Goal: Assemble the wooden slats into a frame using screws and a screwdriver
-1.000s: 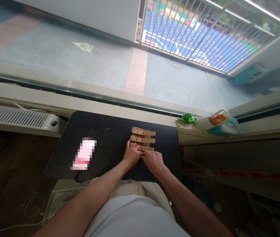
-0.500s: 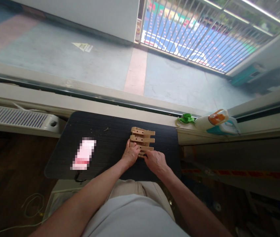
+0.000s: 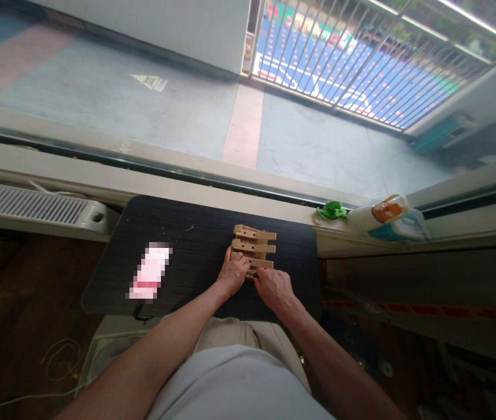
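Observation:
A small wooden slatted piece [image 3: 254,247], with several pale slats lying crosswise and dark dots on them, rests on the black table [image 3: 204,256]. My left hand [image 3: 234,274] grips its near left side, fingers curled over the nearest visible slat. At the near right corner, my right hand [image 3: 274,286] is closed with its fingertips against the wood. Whatever the right fingers pinch is too small to make out, and the piece's near edge is partly hidden by both hands.
A blurred-out pinkish rectangle [image 3: 150,271] lies on the table's left half. Small screws [image 3: 190,228] lie farther back. On the windowsill stand a white bottle [image 3: 364,220] and a green item [image 3: 333,210]. A white radiator [image 3: 29,204] is at left.
The view has shifted very slightly. Both hands stay at the near edge of the wooden piece, with hardly any visible movement.

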The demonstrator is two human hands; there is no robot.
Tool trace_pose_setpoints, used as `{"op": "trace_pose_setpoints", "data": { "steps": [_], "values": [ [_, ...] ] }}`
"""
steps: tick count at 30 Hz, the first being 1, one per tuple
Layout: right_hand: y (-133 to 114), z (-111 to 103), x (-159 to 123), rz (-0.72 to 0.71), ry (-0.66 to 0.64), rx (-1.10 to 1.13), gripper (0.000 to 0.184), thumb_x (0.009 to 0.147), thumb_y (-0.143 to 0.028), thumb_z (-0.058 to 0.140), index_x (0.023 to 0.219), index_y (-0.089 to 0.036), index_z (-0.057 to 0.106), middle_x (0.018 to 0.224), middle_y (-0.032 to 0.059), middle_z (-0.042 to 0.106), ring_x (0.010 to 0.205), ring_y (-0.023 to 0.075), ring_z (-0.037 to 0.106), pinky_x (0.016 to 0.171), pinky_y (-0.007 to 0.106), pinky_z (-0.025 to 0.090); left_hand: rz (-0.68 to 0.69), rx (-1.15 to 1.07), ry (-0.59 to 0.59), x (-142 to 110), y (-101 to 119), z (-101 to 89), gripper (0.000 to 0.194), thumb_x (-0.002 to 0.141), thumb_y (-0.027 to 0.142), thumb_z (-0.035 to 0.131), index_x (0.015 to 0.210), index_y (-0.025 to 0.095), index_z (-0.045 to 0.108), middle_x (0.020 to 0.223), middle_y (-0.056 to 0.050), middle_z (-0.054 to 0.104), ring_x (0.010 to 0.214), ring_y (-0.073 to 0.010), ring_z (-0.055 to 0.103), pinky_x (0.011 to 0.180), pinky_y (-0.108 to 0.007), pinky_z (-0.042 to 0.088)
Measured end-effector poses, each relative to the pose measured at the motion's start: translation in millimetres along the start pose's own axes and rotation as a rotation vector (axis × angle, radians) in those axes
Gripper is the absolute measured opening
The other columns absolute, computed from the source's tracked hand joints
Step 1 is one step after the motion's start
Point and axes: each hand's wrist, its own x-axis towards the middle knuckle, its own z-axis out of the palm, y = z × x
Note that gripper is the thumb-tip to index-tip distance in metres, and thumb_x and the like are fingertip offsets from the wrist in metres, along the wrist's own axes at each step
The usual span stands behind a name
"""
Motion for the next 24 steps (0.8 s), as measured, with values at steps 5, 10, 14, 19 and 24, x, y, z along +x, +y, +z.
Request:
{"op": "trace_pose_setpoints", "data": {
  "steps": [5,10,14,19,24],
  "values": [
    [-0.9,3.0,2.4,-0.005,-0.008,-0.001,0.025,0.086,-0.024,0.041,0.084,-0.017,0.065,0.083,0.0089,0.069,0.080,0.0189,0.065,0.067,0.026,0.044,0.003,-0.013,0.001,-0.6,-0.8,1.4,0.016,0.077,0.015,0.048,0.079,0.018,0.063,0.087,-0.006,0.063,0.096,-0.0223,0.049,0.105,-0.055,0.017],
    [-2.0,5.2,5.9,-0.058,0.001,0.014,0.024,0.087,-0.025,0.042,0.084,-0.017,0.065,0.085,0.0083,0.069,0.080,0.0168,0.064,0.069,0.024,0.044,0.008,-0.017,0.010,-1.4,-1.2,2.1,0.013,0.071,0.016,0.055,0.082,0.018,0.063,0.088,-0.007,0.062,0.099,-0.0236,0.048,0.106,-0.055,0.014],
    [-5.4,3.7,7.4,-0.066,-0.005,0.037,0.022,0.087,-0.024,0.043,0.085,-0.018,0.064,0.086,0.0071,0.069,0.081,0.0160,0.063,0.071,0.023,0.044,0.000,-0.022,0.023,-2.0,0.4,1.9,0.015,0.071,0.019,0.058,0.085,0.018,0.062,0.088,-0.007,0.062,0.100,-0.0241,0.047,0.106,-0.056,0.013],
    [-4.7,1.1,5.0,-0.058,-0.023,0.058,0.023,0.088,-0.024,0.040,0.087,-0.018,0.062,0.088,0.0071,0.069,0.084,0.0154,0.063,0.072,0.023,0.043,-0.014,-0.030,0.034,-1.5,2.1,3.1,0.008,0.073,0.024,0.058,0.074,0.021,0.065,0.084,-0.005,0.062,0.099,-0.0240,0.048,0.105,-0.058,0.012],
    [0.4,-0.8,2.3,-0.077,-0.050,0.016,0.020,0.087,-0.024,0.041,0.090,-0.019,0.060,0.090,0.0067,0.068,0.085,0.0157,0.063,0.071,0.024,0.043,-0.035,-0.030,0.024,-0.4,2.4,4.6,0.009,0.074,0.025,0.059,0.069,0.023,0.067,0.084,-0.004,0.063,0.098,-0.0232,0.048,0.105,-0.059,0.011]
  ]
}}
